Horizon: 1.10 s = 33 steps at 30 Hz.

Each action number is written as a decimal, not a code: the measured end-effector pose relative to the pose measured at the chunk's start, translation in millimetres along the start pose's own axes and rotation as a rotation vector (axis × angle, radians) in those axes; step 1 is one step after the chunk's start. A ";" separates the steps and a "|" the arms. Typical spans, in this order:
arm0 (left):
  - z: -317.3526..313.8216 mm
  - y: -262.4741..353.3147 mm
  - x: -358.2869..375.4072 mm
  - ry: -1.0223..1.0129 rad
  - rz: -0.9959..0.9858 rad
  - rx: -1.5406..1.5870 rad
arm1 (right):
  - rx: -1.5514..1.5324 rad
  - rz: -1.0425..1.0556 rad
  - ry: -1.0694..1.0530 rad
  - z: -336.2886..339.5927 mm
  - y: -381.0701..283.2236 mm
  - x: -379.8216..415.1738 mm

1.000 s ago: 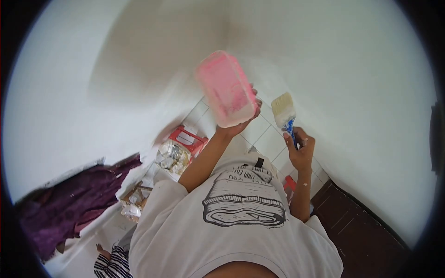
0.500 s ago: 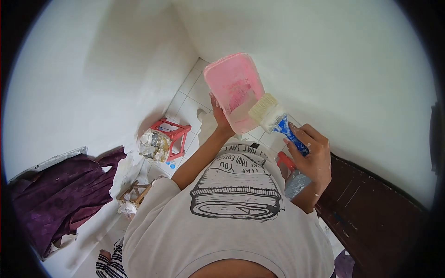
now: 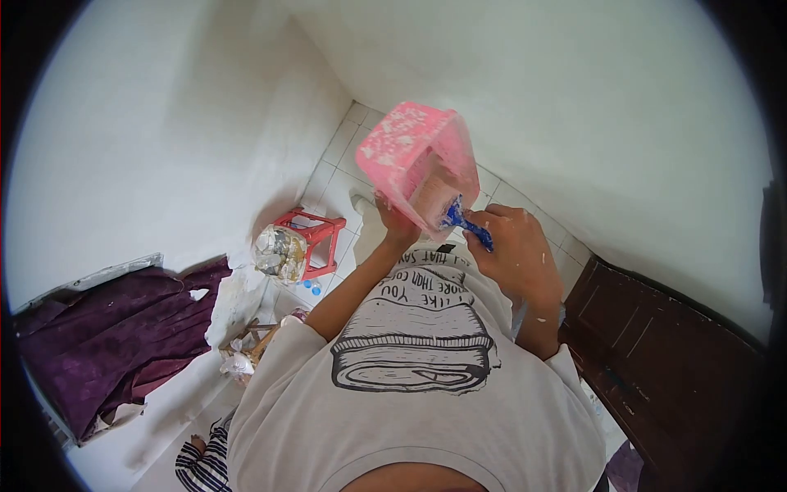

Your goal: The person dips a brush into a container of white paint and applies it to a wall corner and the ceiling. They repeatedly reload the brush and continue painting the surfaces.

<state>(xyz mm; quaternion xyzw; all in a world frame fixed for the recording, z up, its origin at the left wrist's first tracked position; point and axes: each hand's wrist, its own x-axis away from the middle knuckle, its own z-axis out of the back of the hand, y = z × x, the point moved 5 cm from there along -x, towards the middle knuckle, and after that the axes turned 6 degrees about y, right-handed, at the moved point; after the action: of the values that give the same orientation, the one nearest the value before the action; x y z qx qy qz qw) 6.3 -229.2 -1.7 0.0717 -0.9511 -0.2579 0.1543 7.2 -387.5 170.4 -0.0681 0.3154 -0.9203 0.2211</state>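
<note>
In the head view, my left hand grips the lower left side of a pink plastic tub, which is tilted and smeared with white paint. Some of its fingers are hidden by the tub. My right hand is closed around the blue handle of a paintbrush. The brush's bristles are down inside the tub's opening, partly blurred, in front of my shirt.
A red plastic stool stands on the white tiled floor, bearing a paint-smeared container. White walls meet at a corner ahead. Purple cloth lies at left, a dark brown wooden panel at right. A striped sleeve or garment shows at lower left.
The tub has tipped, now showing its paint-spattered outside and its opening toward me. My right hand has moved left and slightly down, bringing the brush's bristles from the tub's edge into it.
</note>
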 end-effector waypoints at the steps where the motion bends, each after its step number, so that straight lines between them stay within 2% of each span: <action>1: -0.8 1.0 -0.6 0.008 0.025 0.020 | -0.008 0.008 0.006 1.7 1.7 0.5; 5: -5.9 22.2 -7.2 0.003 -0.042 0.101 | -0.049 -0.032 0.011 13.1 -5.6 4.3; 7: -11.6 25.6 -5.2 -0.286 -0.059 0.307 | -0.043 -0.060 0.006 12.5 -4.4 4.7; 8: -9.1 22.4 -5.2 -0.290 -0.054 0.300 | -0.048 -0.028 0.022 7.3 -3.1 0.0; 9: -2.1 20.4 -3.7 -0.176 -0.151 0.000 | -0.046 0.001 0.035 2.8 -4.4 -2.7; 11: 9.9 21.8 -4.4 -0.062 -0.240 -0.301 | -0.028 0.019 0.039 -9.2 -7.0 -6.1; 12: 10.8 23.6 -7.5 -0.034 -0.338 -0.543 | -0.012 0.046 0.040 -11.0 -6.5 -4.9; 14: 11.0 34.0 -9.8 -0.005 -0.438 -0.782 | -0.052 0.028 0.062 -3.6 -9.7 -1.0; 16: -0.2 37.5 -10.4 0.002 -0.077 0.090 | -0.096 0.009 0.084 1.1 -11.6 0.4; 19: -5.0 31.3 -4.8 -0.105 -0.036 0.097 | -0.123 -0.041 0.098 -1.8 -7.1 2.5; 20: -2.8 27.0 -4.8 -0.108 -0.028 0.097 | -0.080 0.002 0.072 -14.4 -5.6 -2.8; 22: 2.8 15.4 -9.0 -0.079 -0.035 -0.060 | -0.034 0.035 0.057 -19.7 -3.4 -0.8; 24: -4.6 19.2 -10.1 -0.090 0.007 -0.013 | -0.118 0.023 0.186 -7.6 -2.5 4.7; 29: 6.0 22.5 -14.8 -0.089 0.078 0.077 | -0.220 -0.116 0.196 39.2 1.1 28.2; 32: 3.7 18.0 -8.9 -0.081 0.093 -0.031 | -0.226 -0.145 0.191 50.3 7.7 37.9; 33: 5.0 17.5 -7.3 -0.139 -0.020 -0.271 | -0.184 -0.135 0.159 48.6 8.9 39.2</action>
<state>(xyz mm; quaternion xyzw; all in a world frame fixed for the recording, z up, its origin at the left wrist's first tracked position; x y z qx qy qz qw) 10.4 -210.3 1.3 0.0414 -0.9152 -0.3899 0.0936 -11.7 -438.1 202.9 -0.0360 0.4099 -0.9027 0.1256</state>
